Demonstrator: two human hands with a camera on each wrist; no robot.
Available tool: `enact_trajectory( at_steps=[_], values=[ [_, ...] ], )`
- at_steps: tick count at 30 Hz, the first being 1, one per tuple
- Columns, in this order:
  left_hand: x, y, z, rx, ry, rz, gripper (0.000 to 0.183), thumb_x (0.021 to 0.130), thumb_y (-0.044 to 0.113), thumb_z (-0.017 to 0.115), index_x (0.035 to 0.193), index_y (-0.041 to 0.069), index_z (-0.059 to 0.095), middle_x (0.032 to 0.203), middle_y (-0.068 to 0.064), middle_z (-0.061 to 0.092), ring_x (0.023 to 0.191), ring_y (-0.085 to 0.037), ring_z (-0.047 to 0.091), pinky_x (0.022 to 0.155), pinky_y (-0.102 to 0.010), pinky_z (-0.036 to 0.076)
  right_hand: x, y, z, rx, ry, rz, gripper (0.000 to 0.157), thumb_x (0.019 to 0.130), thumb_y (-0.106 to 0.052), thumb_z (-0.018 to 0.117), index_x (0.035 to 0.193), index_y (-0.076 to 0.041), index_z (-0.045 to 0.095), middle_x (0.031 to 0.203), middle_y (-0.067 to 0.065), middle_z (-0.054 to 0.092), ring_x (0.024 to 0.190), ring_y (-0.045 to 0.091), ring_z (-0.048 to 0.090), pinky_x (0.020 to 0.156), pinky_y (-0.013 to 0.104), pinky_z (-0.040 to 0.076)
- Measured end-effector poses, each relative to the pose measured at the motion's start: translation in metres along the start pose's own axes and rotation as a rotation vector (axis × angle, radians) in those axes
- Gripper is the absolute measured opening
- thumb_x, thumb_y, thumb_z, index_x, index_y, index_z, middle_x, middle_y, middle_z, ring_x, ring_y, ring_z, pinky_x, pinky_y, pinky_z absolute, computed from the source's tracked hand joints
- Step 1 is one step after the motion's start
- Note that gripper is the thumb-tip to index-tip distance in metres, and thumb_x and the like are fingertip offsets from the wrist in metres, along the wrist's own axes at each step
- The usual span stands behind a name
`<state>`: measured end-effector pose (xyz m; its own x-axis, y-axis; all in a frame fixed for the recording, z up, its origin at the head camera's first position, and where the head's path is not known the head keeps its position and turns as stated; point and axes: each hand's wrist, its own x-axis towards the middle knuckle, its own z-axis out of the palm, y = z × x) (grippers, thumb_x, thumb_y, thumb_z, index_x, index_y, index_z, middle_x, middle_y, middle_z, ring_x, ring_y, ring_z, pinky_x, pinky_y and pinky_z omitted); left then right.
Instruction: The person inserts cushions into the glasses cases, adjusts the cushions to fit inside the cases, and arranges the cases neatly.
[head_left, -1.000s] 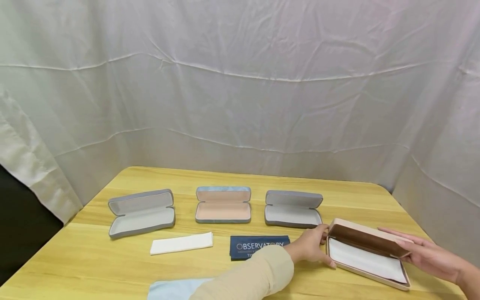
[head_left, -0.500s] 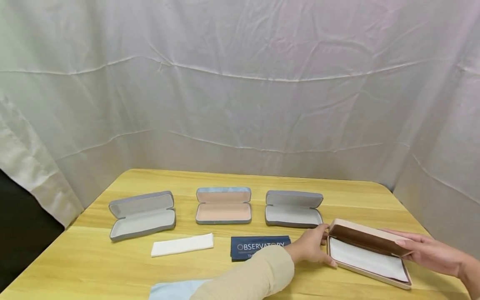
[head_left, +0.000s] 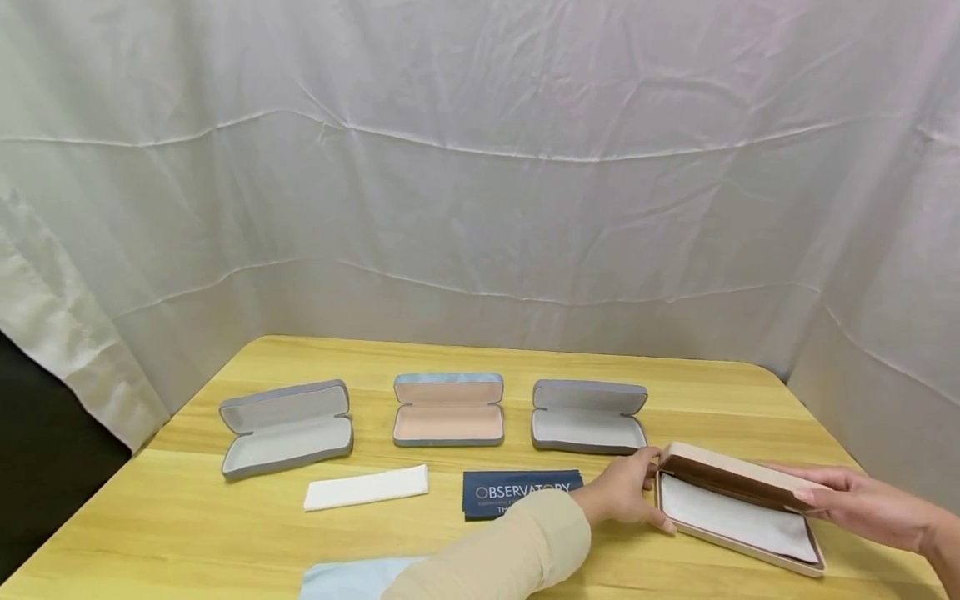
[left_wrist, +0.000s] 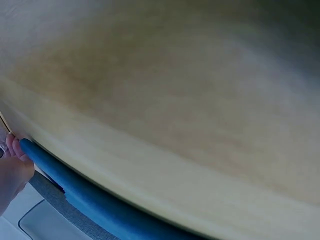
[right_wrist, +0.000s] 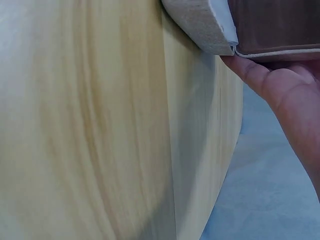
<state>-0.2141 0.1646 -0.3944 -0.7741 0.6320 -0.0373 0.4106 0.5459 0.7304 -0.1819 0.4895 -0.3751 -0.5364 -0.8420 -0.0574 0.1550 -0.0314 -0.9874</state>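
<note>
At the right of the table in the head view lies a beige glasses case (head_left: 738, 471) with a brown lining, its lid partly raised. A folded white cloth (head_left: 738, 515) lies flat in its base. My left hand (head_left: 624, 492) grips the case's left end, thumb at the front corner and fingers toward the back. With my right hand (head_left: 862, 504) I hold the right end of the lid, thumb on top. The right wrist view shows this right hand (right_wrist: 292, 92) close up, under the brown-lined lid beside the case's pale base (right_wrist: 200, 25).
Two grey glasses cases, one left (head_left: 288, 429) and one right (head_left: 588, 417), flank a blue case (head_left: 448, 410) with pink lining; all stand open. Nearer lie a white folded cloth (head_left: 366, 487), a navy cloth (head_left: 495, 496) with lettering and a light blue cloth (head_left: 352, 579) partly under the left sleeve.
The beige case's lid has tilted a little further down and forward under my right hand. My left hand stays at the case's left end.
</note>
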Motion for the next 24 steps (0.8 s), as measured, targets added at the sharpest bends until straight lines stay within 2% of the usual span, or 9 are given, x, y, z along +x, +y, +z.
enact_trajectory(
  at_steps=[3,9,16,20,24],
  values=[
    [0.000,0.000,-0.001,0.015,-0.010,-0.002,0.085,0.068,0.024,0.082,0.139,0.015,0.037,0.128,0.004,0.056,0.098,0.000,0.057,0.083,-0.012,0.045,-0.001,0.000,0.003,-0.084,0.032,0.004,0.046,0.098,0.009,0.015,0.144,0.007,0.017,0.150,-0.015,0.030,0.132,-0.009,0.027,0.102,0.009,0.029],
    [0.001,-0.001,-0.001,0.054,-0.013,0.010,0.083,0.069,0.027,0.082,0.138,0.014,0.038,0.127,0.005,0.057,0.096,0.002,0.056,0.082,-0.011,0.044,-0.002,-0.001,0.012,-0.267,0.153,0.042,0.044,0.098,0.008,0.021,0.142,0.008,0.022,0.145,-0.020,0.036,0.128,-0.013,0.030,0.097,0.006,0.030],
    [0.000,0.001,-0.003,0.101,-0.008,0.032,0.083,0.069,0.028,0.082,0.138,0.013,0.038,0.123,0.005,0.059,0.089,0.003,0.054,0.080,-0.010,0.044,-0.004,-0.002,0.018,-0.225,0.227,0.119,0.043,0.099,0.004,0.022,0.143,0.005,0.024,0.141,-0.024,0.039,0.124,-0.017,0.031,0.094,0.007,0.033],
    [-0.001,0.001,-0.004,0.114,0.001,0.042,0.083,0.068,0.029,0.082,0.138,0.012,0.039,0.116,0.006,0.061,0.081,0.003,0.047,0.077,-0.010,0.042,-0.005,-0.002,0.022,-0.311,0.276,0.150,0.044,0.099,0.003,0.025,0.143,0.003,0.024,0.141,-0.025,0.039,0.122,-0.018,0.030,0.092,0.008,0.034],
    [-0.002,0.002,-0.006,0.120,0.004,0.054,0.084,0.068,0.029,0.082,0.138,0.012,0.039,0.116,0.007,0.061,0.078,0.002,0.044,0.075,-0.010,0.040,-0.006,-0.002,0.024,-0.389,0.316,0.179,0.045,0.099,0.002,0.027,0.144,0.002,0.025,0.140,-0.027,0.039,0.121,-0.020,0.030,0.089,0.008,0.035]
  ],
)
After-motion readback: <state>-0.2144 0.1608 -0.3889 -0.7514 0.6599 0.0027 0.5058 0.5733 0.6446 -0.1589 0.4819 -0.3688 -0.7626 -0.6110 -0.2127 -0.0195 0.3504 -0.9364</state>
